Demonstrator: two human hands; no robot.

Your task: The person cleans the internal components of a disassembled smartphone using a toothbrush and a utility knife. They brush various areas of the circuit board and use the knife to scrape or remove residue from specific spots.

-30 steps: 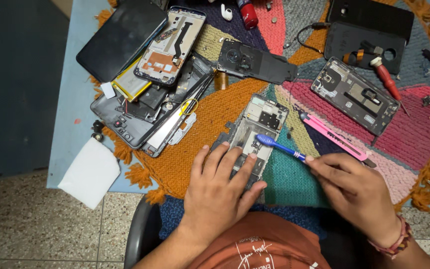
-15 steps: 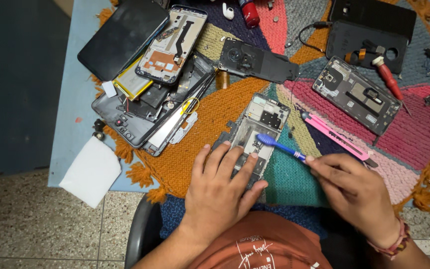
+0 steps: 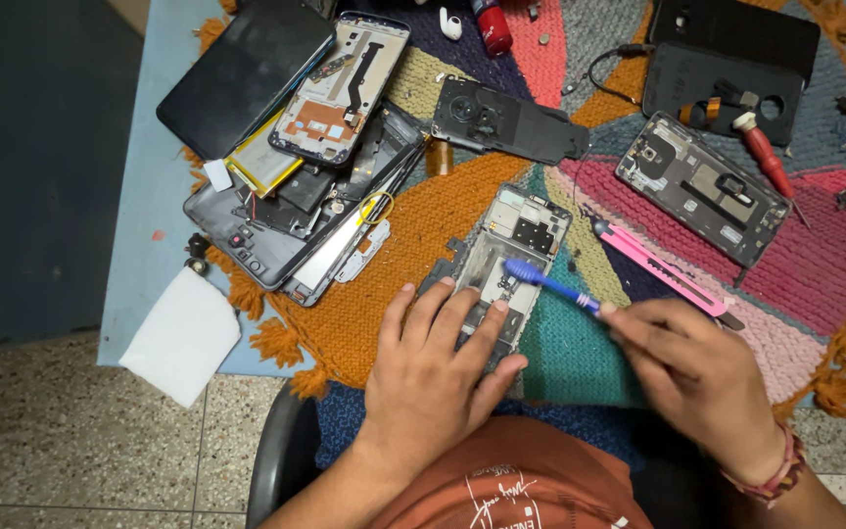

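The opened phone frame [image 3: 513,257] is being pressed flat by the left hand [image 3: 440,370], fingers spread, on the colourful woven mat [image 3: 384,323] covering the surface. Over the frame, a blue tool [image 3: 548,285] is being pinched by the right hand [image 3: 699,367]; a pink cutter [image 3: 660,268] is lying just right of the frame.

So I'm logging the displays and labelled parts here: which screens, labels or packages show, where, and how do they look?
Phone screen: top left of the table, dark glossy rectangle, unlit, tilted.
Battery pack: just below the screen, flat, yellow-and-silver, partly covered by a frame.
White paper sheet: table's lower left edge, blank.
No packages or signs in view.
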